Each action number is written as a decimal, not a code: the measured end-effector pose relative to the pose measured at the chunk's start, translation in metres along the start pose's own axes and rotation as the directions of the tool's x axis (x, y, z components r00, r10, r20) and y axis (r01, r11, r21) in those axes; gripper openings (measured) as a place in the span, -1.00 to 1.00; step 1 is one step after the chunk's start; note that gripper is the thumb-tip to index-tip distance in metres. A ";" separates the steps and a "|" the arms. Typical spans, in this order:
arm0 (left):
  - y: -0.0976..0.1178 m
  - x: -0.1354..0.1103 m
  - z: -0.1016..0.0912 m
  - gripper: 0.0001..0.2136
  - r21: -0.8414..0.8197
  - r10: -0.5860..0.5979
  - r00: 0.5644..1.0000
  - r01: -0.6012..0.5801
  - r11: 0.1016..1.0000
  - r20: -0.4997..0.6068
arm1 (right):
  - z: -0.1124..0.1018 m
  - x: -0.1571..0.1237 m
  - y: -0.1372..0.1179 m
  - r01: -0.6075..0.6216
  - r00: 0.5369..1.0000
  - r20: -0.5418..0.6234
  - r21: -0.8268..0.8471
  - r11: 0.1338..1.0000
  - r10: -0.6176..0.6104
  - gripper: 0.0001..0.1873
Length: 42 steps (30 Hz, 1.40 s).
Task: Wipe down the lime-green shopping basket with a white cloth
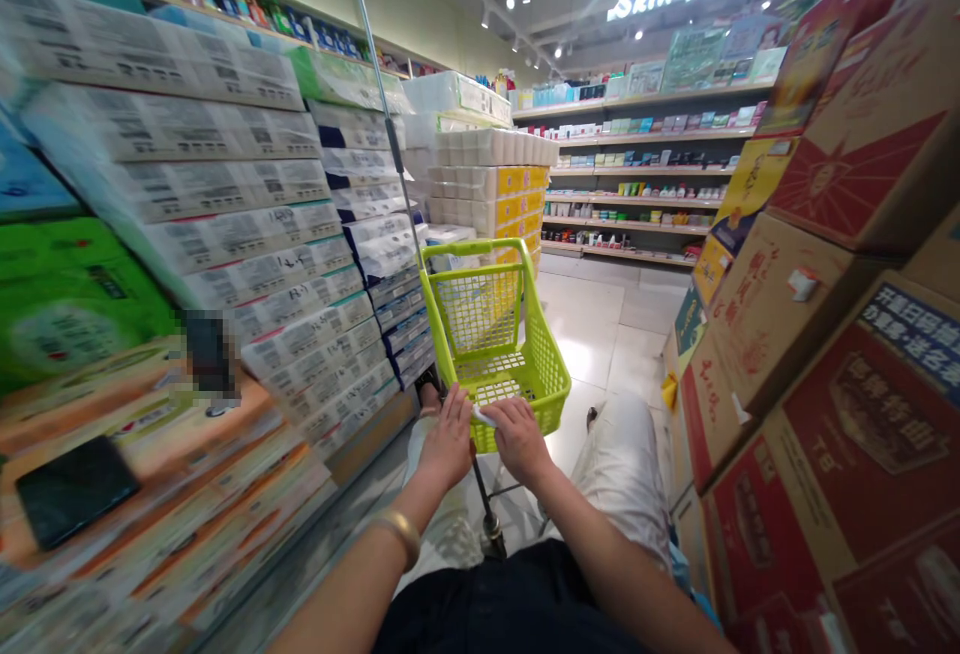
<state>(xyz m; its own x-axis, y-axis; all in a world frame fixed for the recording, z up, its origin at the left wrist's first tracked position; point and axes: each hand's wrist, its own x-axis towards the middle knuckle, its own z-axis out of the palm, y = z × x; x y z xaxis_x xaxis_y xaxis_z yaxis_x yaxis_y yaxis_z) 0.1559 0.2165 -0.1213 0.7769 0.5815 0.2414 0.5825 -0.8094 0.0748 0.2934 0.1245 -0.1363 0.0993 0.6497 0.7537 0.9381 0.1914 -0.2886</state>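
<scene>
A lime-green plastic shopping basket [553,374] with a lattice wall and a raised handle [472,247] stands before my knees. My left hand [448,442] lies over its near rim at the left corner, fingers bent around the edge. Just beside it, my right hand [521,437] is closed at the same rim, pressing a small white piece [484,416] that looks like a folded wipe or cloth. Its exact kind is too small to tell. A thin metal pole [390,124] rises past the basket's left side, its lower end between my legs.
Stacked packs of paper [247,194] form a wall on the left. A dark tablet or phone [75,489] lies on orange packs [187,504]; a blurred-out item is behind it. Cartons [847,414] pile up on the right. Shelves [637,139] with small goods stand beyond the tiled floor [589,334].
</scene>
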 end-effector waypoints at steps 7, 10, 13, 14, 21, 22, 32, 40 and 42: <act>0.005 -0.003 0.004 -0.48 -0.006 0.104 0.986 -0.106 0.994 -0.130 | -0.020 -0.019 0.028 -0.172 0.972 -0.179 -0.101 0.980 0.152 -0.61; 0.008 -0.006 0.007 -0.46 -0.048 0.102 0.982 -0.110 0.993 -0.157 | -0.018 -0.019 0.020 -0.259 0.941 -0.249 -0.094 0.961 0.230 -0.64; 0.009 -0.009 0.012 -0.44 -0.090 0.087 0.981 -0.104 0.991 -0.174 | -0.006 -0.012 -0.009 -0.182 0.973 -0.148 -0.029 0.983 0.176 -0.63; 0.009 -0.010 0.013 -0.44 -0.100 0.078 0.981 -0.097 0.990 -0.176 | -0.003 -0.010 -0.018 -0.147 0.984 -0.105 -0.007 0.989 0.145 -0.62; 0.006 -0.014 0.009 -0.47 -0.080 0.084 0.981 -0.099 0.992 -0.177 | -0.020 -0.016 0.004 -0.156 0.981 -0.123 -0.060 0.986 0.148 -0.64; 0.007 -0.015 0.009 -0.48 -0.076 0.086 0.980 -0.101 0.992 -0.180 | -0.025 -0.019 0.014 -0.206 0.966 -0.174 -0.078 0.975 0.190 -0.65; 0.010 -0.017 0.009 -0.44 -0.113 0.072 0.975 -0.097 0.989 -0.210 | -0.004 -0.015 -0.025 -0.075 0.997 -0.018 -0.002 0.997 0.075 -0.58; 0.011 -0.018 0.009 -0.47 -0.104 0.077 0.968 -0.104 0.989 -0.238 | -0.034 -0.026 0.027 -0.320 0.913 -0.290 -0.069 0.945 0.288 -0.63; 0.013 -0.018 0.011 -0.47 -0.123 0.075 0.966 -0.108 0.986 -0.247 | -0.028 -0.025 0.019 -0.329 0.909 -0.292 -0.065 0.942 0.297 -0.63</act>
<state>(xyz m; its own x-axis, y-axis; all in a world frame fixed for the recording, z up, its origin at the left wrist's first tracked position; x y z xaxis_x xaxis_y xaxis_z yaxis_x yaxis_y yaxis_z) 0.1520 0.1961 -0.1354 0.7351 0.4809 0.4778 0.4614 -0.8713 0.1671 0.3183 0.0910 -0.1445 0.4657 0.4331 0.7717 0.8728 -0.0809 -0.4813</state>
